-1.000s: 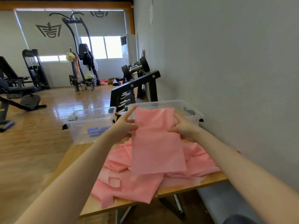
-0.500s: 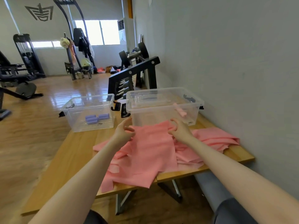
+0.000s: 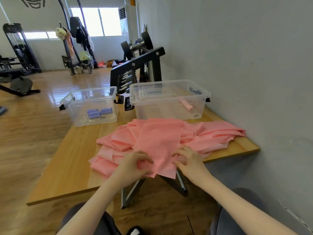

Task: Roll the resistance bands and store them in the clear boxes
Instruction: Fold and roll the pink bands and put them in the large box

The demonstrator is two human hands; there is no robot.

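Note:
A flat pink resistance band (image 3: 159, 143) lies on top of a heap of pink bands (image 3: 211, 134) on the wooden table (image 3: 74, 158). My left hand (image 3: 133, 165) pinches its near edge at the left. My right hand (image 3: 189, 160) holds the near edge at the right with curled fingers. Two clear boxes stand behind the heap. The left clear box (image 3: 81, 106) holds rolled purple bands (image 3: 99, 112). The right clear box (image 3: 169, 92) holds one rolled pink band (image 3: 186, 104).
A grey wall (image 3: 254, 82) runs along the table's right side. A black dumbbell rack (image 3: 137, 67) stands behind the boxes. Gym machines (image 3: 17, 53) stand far left on the wood floor. The table's near edge is close to my knees.
Both hands brought the raised pink band down onto the heap and moved back to its near edge, close to the table's front. The camera tilted downward.

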